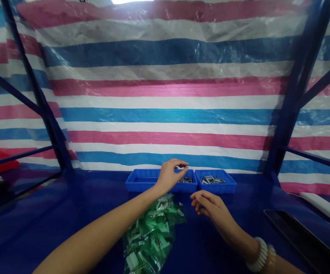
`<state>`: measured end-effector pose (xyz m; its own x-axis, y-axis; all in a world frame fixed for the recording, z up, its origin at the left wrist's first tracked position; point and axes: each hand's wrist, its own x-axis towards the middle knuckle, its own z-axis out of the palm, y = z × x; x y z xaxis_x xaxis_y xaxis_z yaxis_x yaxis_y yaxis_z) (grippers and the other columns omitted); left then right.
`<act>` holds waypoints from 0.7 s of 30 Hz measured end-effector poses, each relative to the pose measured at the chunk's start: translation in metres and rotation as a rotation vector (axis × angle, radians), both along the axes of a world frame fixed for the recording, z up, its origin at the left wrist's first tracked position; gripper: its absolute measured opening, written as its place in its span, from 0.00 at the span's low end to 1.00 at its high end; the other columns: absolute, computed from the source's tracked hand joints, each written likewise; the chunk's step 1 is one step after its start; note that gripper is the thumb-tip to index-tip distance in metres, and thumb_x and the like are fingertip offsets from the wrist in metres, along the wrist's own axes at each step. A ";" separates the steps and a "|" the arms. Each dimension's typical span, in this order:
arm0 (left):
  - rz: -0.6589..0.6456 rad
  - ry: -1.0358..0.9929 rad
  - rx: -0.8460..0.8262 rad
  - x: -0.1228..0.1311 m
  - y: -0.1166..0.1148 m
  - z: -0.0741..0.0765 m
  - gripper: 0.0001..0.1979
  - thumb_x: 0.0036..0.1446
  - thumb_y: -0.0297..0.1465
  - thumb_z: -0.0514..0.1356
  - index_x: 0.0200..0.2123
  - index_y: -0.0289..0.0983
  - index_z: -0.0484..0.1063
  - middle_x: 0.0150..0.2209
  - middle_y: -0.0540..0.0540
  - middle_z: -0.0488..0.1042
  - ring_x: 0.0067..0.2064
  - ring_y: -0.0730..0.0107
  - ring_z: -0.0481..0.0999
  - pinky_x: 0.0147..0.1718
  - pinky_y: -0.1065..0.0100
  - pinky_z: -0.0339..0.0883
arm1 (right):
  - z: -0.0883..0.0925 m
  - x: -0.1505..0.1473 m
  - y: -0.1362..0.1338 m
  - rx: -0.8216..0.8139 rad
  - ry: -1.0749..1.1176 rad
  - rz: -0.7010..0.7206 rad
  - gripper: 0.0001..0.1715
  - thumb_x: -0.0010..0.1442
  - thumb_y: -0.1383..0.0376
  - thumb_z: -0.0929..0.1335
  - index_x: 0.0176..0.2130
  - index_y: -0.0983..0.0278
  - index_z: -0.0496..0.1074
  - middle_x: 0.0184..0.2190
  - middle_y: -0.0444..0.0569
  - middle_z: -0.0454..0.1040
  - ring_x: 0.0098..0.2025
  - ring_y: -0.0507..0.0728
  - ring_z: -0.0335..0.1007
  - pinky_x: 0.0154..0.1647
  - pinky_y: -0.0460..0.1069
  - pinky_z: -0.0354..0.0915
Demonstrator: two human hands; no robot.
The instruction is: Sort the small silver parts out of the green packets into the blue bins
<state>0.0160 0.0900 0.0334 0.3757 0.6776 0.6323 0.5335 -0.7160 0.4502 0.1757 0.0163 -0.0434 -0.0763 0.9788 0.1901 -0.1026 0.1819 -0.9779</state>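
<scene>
My left hand (169, 176) is above the long blue bin (143, 179), thumb and fingertips pinched on a small shiny piece (186, 167) too small to name. Small metal parts (185, 179) lie in the right part of that bin, partly behind the hand. Lower and to the right, my right hand (210, 205) hovers over the table with its fingers curled and thumb against them. Whatever it may hold is hidden. Below my left forearm lies a clear green-tinted plastic bag (153, 239) with several white and metal pieces inside.
A smaller blue bin (230, 186) with metal pieces (213, 179) stands beside the long one. On the right of the blue table (96, 213) lie a dark flat object (302, 236) and a white strip-like object (325, 207). Blue frame posts (293, 95) and a striped sheet (165, 114) enclose the table.
</scene>
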 end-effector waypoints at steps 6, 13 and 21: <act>0.007 0.308 0.046 -0.009 -0.011 -0.025 0.07 0.55 0.27 0.59 0.37 0.37 0.76 0.36 0.45 0.78 0.41 0.61 0.75 0.43 0.62 0.67 | -0.005 0.008 0.012 0.005 0.052 -0.059 0.21 0.51 0.51 0.71 0.32 0.66 0.76 0.25 0.47 0.73 0.25 0.52 0.65 0.26 0.46 0.61; 0.039 0.618 -0.003 -0.011 -0.038 -0.050 0.06 0.47 0.31 0.65 0.25 0.33 0.75 0.29 0.37 0.76 0.41 0.46 0.73 0.43 0.50 0.63 | -0.001 0.002 0.006 0.028 0.004 -0.026 0.17 0.53 0.53 0.69 0.33 0.66 0.76 0.25 0.47 0.73 0.25 0.52 0.66 0.27 0.47 0.61; -0.083 0.413 -0.198 -0.009 -0.034 -0.038 0.06 0.45 0.23 0.63 0.29 0.36 0.76 0.32 0.44 0.80 0.42 0.55 0.76 0.45 0.56 0.65 | 0.002 0.006 0.005 0.159 -0.156 -0.083 0.14 0.56 0.57 0.68 0.35 0.66 0.73 0.27 0.48 0.73 0.28 0.54 0.68 0.30 0.48 0.64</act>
<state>0.0072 0.0560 -0.0044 0.6267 0.7273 0.2798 0.6418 -0.6853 0.3442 0.1819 0.0209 -0.0413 -0.0377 0.9417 0.3344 0.0689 0.3363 -0.9392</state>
